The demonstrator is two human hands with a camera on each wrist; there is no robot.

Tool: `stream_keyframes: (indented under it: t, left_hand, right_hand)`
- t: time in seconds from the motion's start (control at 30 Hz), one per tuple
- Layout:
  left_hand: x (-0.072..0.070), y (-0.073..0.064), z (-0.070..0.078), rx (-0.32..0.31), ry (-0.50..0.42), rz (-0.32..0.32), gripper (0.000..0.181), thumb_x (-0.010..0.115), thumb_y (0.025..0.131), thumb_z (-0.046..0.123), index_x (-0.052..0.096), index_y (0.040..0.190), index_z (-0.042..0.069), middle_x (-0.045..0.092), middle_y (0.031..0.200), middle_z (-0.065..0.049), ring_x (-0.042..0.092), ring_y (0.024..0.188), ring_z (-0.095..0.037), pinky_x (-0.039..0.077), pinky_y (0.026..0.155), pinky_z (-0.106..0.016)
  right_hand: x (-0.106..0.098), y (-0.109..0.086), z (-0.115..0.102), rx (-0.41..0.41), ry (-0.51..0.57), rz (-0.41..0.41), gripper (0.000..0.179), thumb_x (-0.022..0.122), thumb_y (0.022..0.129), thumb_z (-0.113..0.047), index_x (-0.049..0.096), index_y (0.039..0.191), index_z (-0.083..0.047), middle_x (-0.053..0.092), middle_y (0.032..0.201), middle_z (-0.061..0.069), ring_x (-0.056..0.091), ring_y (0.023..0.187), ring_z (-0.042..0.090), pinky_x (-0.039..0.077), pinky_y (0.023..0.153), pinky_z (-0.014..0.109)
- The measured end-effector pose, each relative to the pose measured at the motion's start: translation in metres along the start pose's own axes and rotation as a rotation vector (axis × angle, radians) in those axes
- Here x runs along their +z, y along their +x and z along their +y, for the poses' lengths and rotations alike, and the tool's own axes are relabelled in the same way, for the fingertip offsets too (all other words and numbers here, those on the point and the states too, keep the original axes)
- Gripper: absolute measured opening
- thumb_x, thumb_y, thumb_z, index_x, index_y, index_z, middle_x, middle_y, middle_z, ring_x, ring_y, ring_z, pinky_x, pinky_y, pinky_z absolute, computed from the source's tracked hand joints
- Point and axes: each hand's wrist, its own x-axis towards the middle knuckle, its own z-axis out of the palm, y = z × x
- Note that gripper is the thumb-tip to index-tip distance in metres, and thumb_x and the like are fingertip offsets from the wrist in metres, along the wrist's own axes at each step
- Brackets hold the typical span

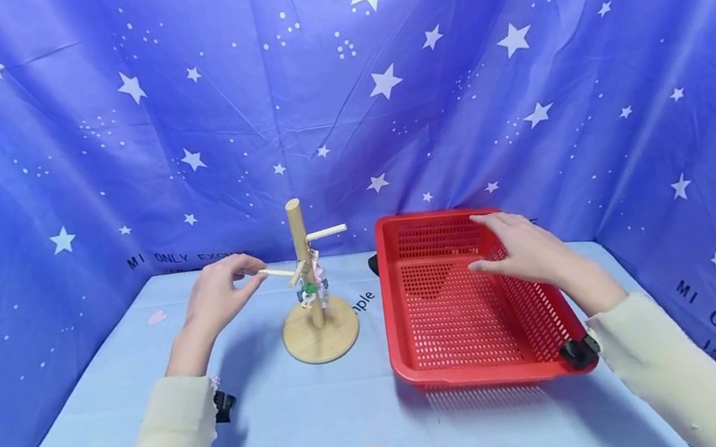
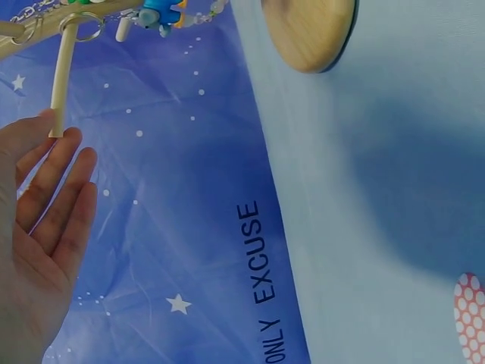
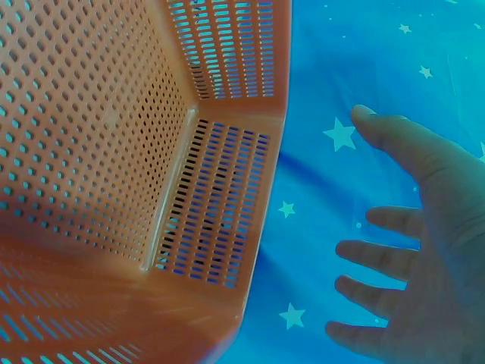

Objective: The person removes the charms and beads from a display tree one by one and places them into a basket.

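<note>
The wooden peg stand [image 1: 301, 245] stands with its post's long axis upright; keychains [image 1: 319, 272] hang just beside the post. One peg [image 1: 278, 273] points to nine o'clock, its tip pinched between the thumb and fingers of the left hand [image 1: 219, 292], the nearer hand; the post lies at that hand's three o'clock. The red perforated plastic basket [image 1: 485, 375] sits at the stand's three o'clock. The right hand [image 1: 523, 246], fingers spread and grasping nothing, has the stand at nine o'clock, well apart.

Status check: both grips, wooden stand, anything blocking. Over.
Left grip pinching peg by its tip. Right grip empty, near red basket. Wooden stand upright, trinkets hanging. Nothing visibly blocking left grip.
</note>
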Motion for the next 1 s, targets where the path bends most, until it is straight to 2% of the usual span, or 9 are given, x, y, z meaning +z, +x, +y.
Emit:
stream_keyframes:
  t: [0.27, 0.47, 0.73, 1.0]
  left_hand:
    - [0.001, -0.001, -0.004, -0.014, -0.043, 0.037, 0.011, 0.07, 0.094, 0.019, 0.072, 0.101, 0.01, 0.075, 0.098, -0.009, 0.071, 0.091, -0.026, 0.058, 0.084, -0.044]
    - [0.001, -0.001, -0.003, -0.051, -0.091, 0.033, 0.009, 0.07, 0.094, 0.017, 0.072, 0.098, 0.009, 0.076, 0.095, -0.011, 0.072, 0.088, -0.027, 0.059, 0.082, -0.044]
    - [-0.001, 0.006, 0.002, -0.156, -0.156, -0.045, 0.011, 0.069, 0.095, 0.019, 0.073, 0.098, 0.01, 0.076, 0.098, -0.012, 0.072, 0.095, -0.03, 0.057, 0.085, -0.047]
    - [-0.005, 0.01, -0.001, -0.157, -0.17, -0.096, 0.008, 0.069, 0.094, 0.015, 0.072, 0.097, 0.008, 0.076, 0.096, -0.013, 0.071, 0.095, -0.03, 0.056, 0.088, -0.047]
  right_hand:
    - [0.001, 0.004, -0.01, -0.032, 0.015, 0.013, 0.092, 0.07, 0.087, -0.057, 0.032, 0.154, -0.006, 0.038, 0.155, 0.024, 0.033, 0.143, 0.049, 0.03, 0.112, 0.068]
    - [0.001, 0.005, -0.018, -0.055, 0.019, 0.012, 0.092, 0.069, 0.087, -0.057, 0.032, 0.154, -0.006, 0.039, 0.155, 0.025, 0.035, 0.143, 0.046, 0.032, 0.112, 0.067]
    - [0.0, 0.006, -0.027, -0.076, 0.051, 0.009, 0.084, 0.071, 0.088, -0.051, 0.037, 0.151, -0.006, 0.042, 0.153, 0.023, 0.039, 0.141, 0.045, 0.035, 0.111, 0.065]
    - [0.001, 0.007, -0.044, -0.107, 0.115, 0.001, 0.079, 0.075, 0.087, -0.043, 0.04, 0.15, -0.01, 0.045, 0.152, 0.019, 0.043, 0.139, 0.04, 0.04, 0.109, 0.062]
